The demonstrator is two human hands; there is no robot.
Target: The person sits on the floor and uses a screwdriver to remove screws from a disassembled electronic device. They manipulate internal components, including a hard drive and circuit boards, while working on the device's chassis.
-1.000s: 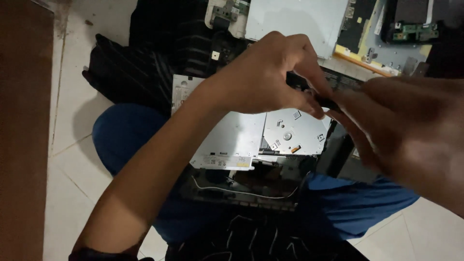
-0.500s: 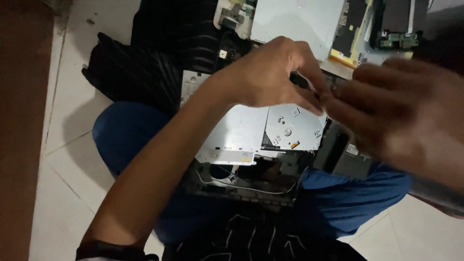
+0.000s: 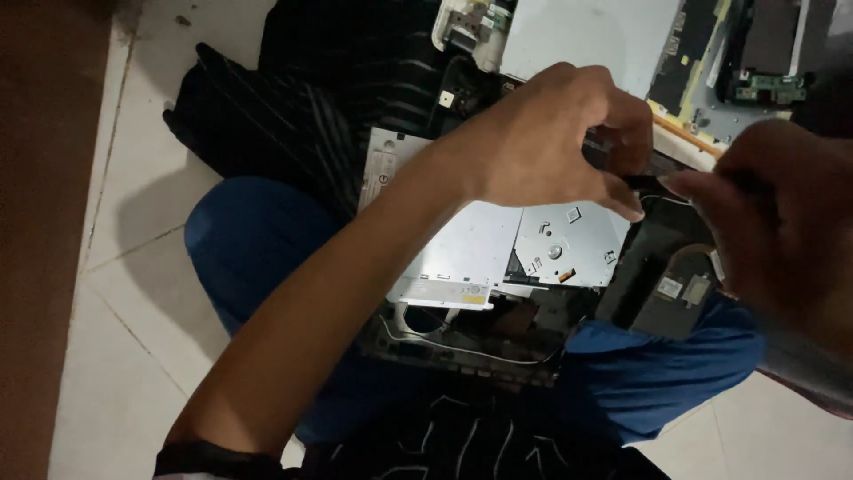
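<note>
An opened black laptop base (image 3: 641, 286) rests on my lap, with a silver optical drive (image 3: 475, 253) lying in it. My left hand (image 3: 551, 147) hovers over the drive's far right corner, its thumb and fingers pinched on a thin black object (image 3: 647, 180). My right hand (image 3: 777, 236) comes in from the right, blurred and close to the camera. Its fingers are closed on the other end of the same object. What the object is stays hidden by the fingers.
Beyond the base lie a white panel (image 3: 591, 40), a green circuit board (image 3: 769, 89) and other laptop parts. A dark striped cloth (image 3: 293, 116) is on the tiled floor (image 3: 133, 293) to the left. A brown surface (image 3: 40, 222) runs along the left edge.
My right hand has drawn a little to the right, opening a small gap between the hands. The left hand keeps its pinch above the drive.
</note>
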